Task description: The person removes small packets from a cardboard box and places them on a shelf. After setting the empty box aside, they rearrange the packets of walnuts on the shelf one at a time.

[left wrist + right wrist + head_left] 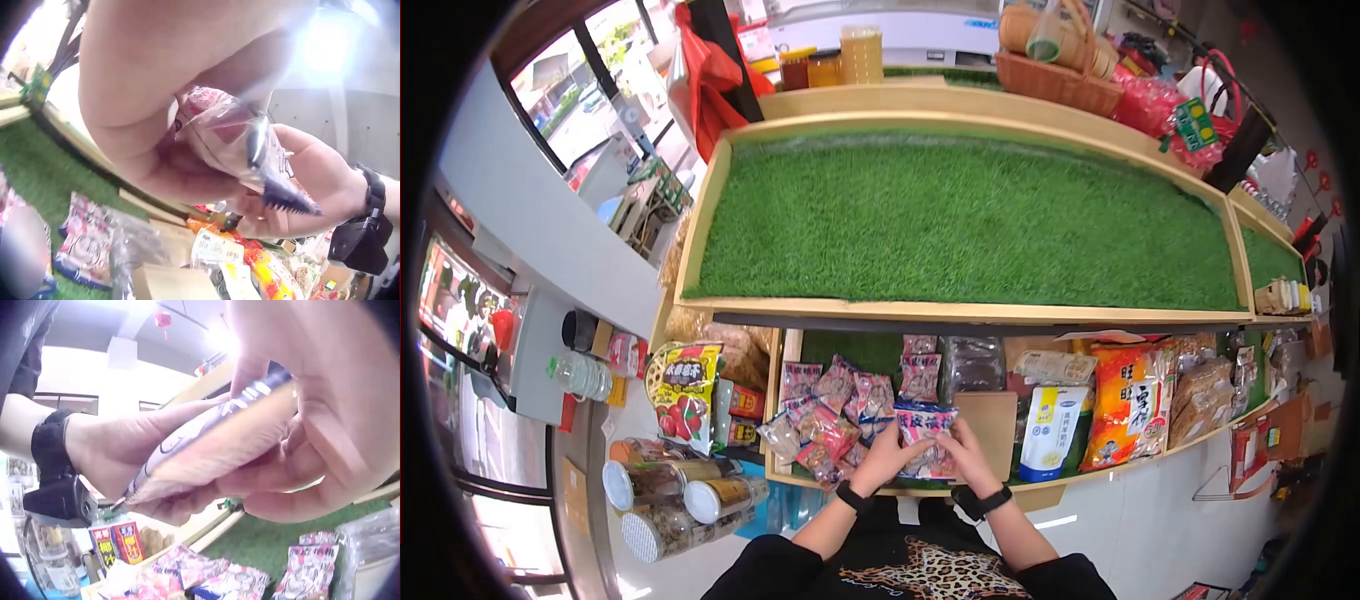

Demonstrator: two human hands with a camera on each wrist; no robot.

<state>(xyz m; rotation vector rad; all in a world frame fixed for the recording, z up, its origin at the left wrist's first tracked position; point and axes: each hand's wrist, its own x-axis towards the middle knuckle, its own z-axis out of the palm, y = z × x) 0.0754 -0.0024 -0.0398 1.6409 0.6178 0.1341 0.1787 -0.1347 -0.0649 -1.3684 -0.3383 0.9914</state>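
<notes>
Between my two hands is a pink and blue-edged snack packet (924,428), held up over the front of the grass-lined tray (828,345). My left hand (882,460) grips its left side and my right hand (968,455) its right side. In the left wrist view, fingers curl round the packet (228,134), whose serrated edge sticks out. From the right wrist, the packet (209,444) appears side-on, with fingers beneath it. Similar packets (835,385) lie in a loose pile to the left, and two (920,375) sit just behind the held one.
Right of my hands stand a cardboard box (988,415), a white and yellow pouch (1050,432) and a large orange-red bag (1122,405). Plastic jars (725,497) are at the left. A raised, wood-edged grass shelf (960,220) lies beyond the tray.
</notes>
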